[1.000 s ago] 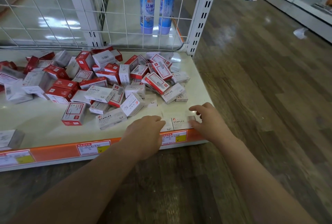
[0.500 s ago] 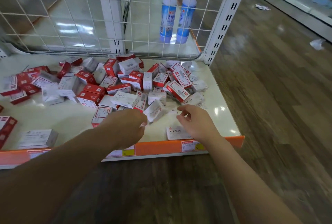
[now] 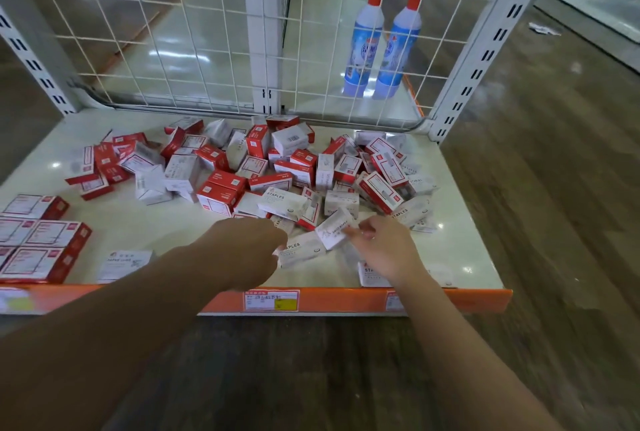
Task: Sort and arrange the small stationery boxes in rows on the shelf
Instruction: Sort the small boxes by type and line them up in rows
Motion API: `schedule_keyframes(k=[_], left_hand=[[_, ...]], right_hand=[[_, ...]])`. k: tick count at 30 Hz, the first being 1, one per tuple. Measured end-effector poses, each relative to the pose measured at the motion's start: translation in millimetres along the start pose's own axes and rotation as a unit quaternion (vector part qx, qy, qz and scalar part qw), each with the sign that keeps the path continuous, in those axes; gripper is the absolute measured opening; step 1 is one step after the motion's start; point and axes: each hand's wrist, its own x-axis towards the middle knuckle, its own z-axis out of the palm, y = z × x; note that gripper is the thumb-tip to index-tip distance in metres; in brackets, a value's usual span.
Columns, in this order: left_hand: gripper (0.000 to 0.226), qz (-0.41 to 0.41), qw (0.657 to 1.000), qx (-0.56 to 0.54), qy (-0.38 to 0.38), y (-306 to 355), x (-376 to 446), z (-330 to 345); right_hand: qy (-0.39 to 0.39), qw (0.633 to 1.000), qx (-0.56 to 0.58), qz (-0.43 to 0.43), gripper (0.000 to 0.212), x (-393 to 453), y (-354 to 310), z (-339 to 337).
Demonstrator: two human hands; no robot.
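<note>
A loose heap of several red-and-white and plain white staples boxes [image 3: 221, 190] covers the middle of the cream shelf [image 3: 460, 250]. My right hand [image 3: 388, 250] pinches a tilted white box [image 3: 334, 231] at the heap's front edge. Just left of it, my left hand [image 3: 242, 254] grips the end of a white box marked STAPLES [image 3: 303, 252] lying flat. Another white staples box [image 3: 372, 276] lies at the front edge, partly under my right wrist. At the front left, red-and-white boxes [image 3: 38, 243] lie flat in neat rows, with one white box [image 3: 124, 262] beside them.
A white wire grid [image 3: 194, 32] closes the back of the shelf, with slotted uprights at both sides. Behind the grid stand two blue bottles [image 3: 381, 46] with red caps. An orange price strip [image 3: 329, 301] runs along the front edge. Wooden floor lies to the right.
Both hands left the row at the front edge and moved back to the heap. The right hand took hold of a tilted white box, the left a flat STAPLES box. The view moved back.
</note>
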Motion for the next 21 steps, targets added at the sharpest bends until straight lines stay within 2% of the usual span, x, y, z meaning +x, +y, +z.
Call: schedule_keyframes(k=[5,8,16,21], left_hand=[[0.037,-0.028,0.998,-0.047,0.025,-6.2,2.6,0.2],[0.038,-0.044,0.993,-0.087,0.060,-9.0,3.3,2.6],[0.057,-0.023,0.972,-0.199,0.119,0.4,4.7,0.0],[0.045,-0.020,0.961,-0.248,0.119,6.2,3.6,-0.6]], right_hand=[[0.030,0.997,0.071,-0.029,0.015,-1.0,-1.6,-1.9],[0.030,0.993,0.097,-0.057,0.025,-4.0,-3.0,-7.9],[-0.037,0.987,-0.001,-0.158,0.029,-25.1,-16.3,-14.3],[-0.042,0.983,-0.030,-0.177,0.029,-31.0,-28.6,-11.6]])
